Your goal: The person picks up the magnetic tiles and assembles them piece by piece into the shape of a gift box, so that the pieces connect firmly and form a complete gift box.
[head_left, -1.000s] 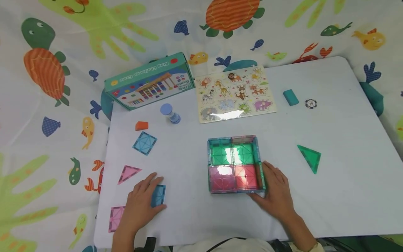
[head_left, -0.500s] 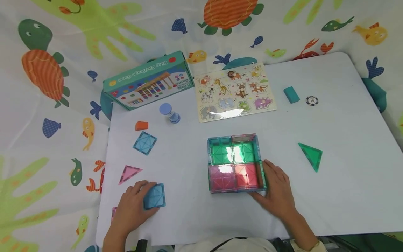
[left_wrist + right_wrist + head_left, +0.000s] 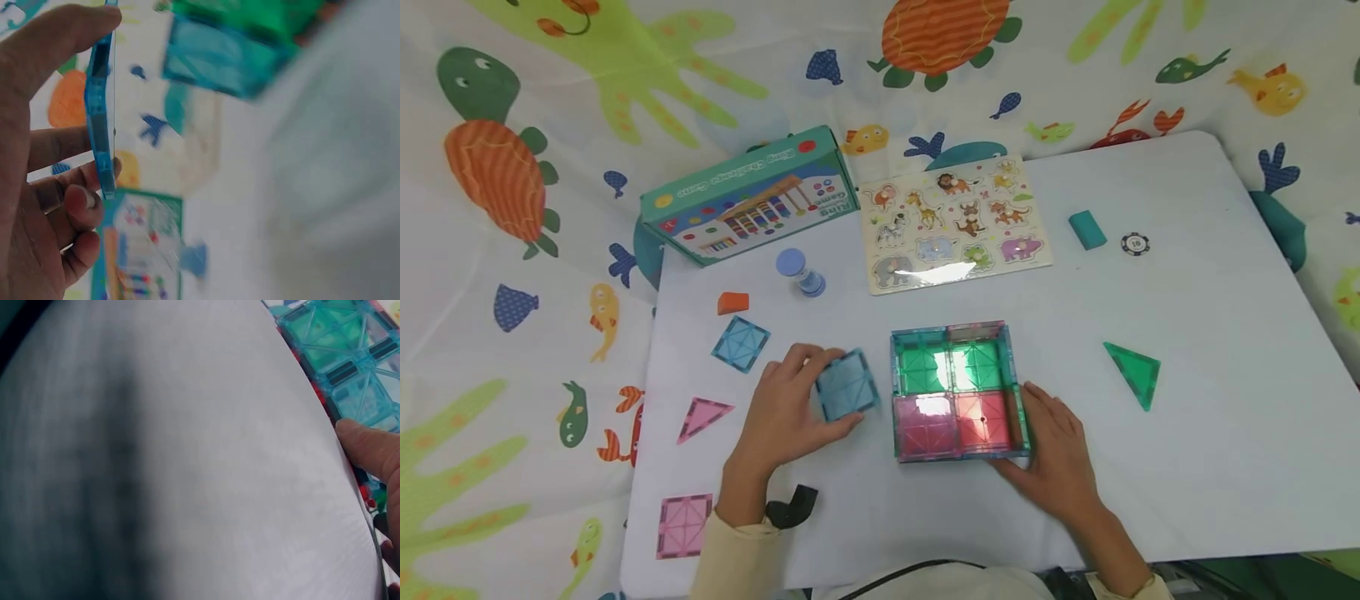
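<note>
Beside the tile box (image 3: 952,392), your left hand (image 3: 778,421) pinches the blue tile (image 3: 846,385).
It seems light, stiff, slippery: hold its edges. Your right hand (image 3: 1060,454) grips the tile box.

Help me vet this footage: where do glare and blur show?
Head: white glare on the animal puzzle and tile box; left wrist: held blue tile fairly sharp, tile box beyond blurred; right wrist: out-of-focus pale surface fills most of the picture.

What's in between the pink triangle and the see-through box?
In the head view, the left hand and the blue square it holds are between the pink triangle and the see-through box.
</note>
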The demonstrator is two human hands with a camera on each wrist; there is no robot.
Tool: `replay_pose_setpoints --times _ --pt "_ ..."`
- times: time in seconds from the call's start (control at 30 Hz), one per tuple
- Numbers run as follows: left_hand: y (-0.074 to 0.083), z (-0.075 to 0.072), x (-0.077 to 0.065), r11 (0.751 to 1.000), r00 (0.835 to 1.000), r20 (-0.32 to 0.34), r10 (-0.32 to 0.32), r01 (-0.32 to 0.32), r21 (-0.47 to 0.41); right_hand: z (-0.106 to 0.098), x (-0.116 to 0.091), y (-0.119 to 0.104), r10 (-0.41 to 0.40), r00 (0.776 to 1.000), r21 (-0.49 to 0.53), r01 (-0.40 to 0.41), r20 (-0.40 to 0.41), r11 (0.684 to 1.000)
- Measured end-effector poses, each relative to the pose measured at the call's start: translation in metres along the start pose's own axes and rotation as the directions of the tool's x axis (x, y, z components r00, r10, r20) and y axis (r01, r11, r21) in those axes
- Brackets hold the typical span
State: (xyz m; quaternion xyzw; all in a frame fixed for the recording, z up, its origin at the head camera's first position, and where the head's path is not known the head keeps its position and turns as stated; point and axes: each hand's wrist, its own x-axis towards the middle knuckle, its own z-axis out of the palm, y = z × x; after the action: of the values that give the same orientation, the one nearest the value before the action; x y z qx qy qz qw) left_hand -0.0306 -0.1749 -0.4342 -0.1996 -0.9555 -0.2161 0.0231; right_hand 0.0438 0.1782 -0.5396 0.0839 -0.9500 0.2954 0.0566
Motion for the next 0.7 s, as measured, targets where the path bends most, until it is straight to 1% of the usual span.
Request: replay_pose_setpoints --times 0.07,0.13,0.23,0.33,0.57,0.7 --pt "0.012 -0.001 0.023 0.998 0.998 -0.020 0.067 -0.067 -0.014 -0.001 0.000 0.000 0.000 1.000 0.002 0.000 -0.003 1.000" --pt "0.023 0.002 0.041 0.991 0.991 -0.011 0.136 -0.136 -0.009 -0.001 0.000 0.000 0.000 1.000 -0.002 0.000 -0.003 1.000" --pt "0.035 0.009 0.058 0.976 0.976 0.027 0.217 -0.218 0.003 0.000 0.000 0.000 -0.007 1.000 -0.001 0.007 -0.002 1.000" --pt "0.039 0.014 0.065 0.968 0.966 0.050 0.252 -0.253 -0.003 0.000 0.000 0.001 -0.012 1.000 0.002 0.012 0.001 1.000" --pt "0.042 0.021 0.070 0.967 0.964 0.084 0.252 -0.253 0.004 0.001 0.000 0.002 -0.006 1.000 0.002 0.006 0.002 1.000" --pt "0.043 0.025 0.072 0.964 0.961 0.086 0.262 -0.265 0.016 0.001 0.000 0.002 -0.002 1.000 0.005 0.002 -0.004 1.000"
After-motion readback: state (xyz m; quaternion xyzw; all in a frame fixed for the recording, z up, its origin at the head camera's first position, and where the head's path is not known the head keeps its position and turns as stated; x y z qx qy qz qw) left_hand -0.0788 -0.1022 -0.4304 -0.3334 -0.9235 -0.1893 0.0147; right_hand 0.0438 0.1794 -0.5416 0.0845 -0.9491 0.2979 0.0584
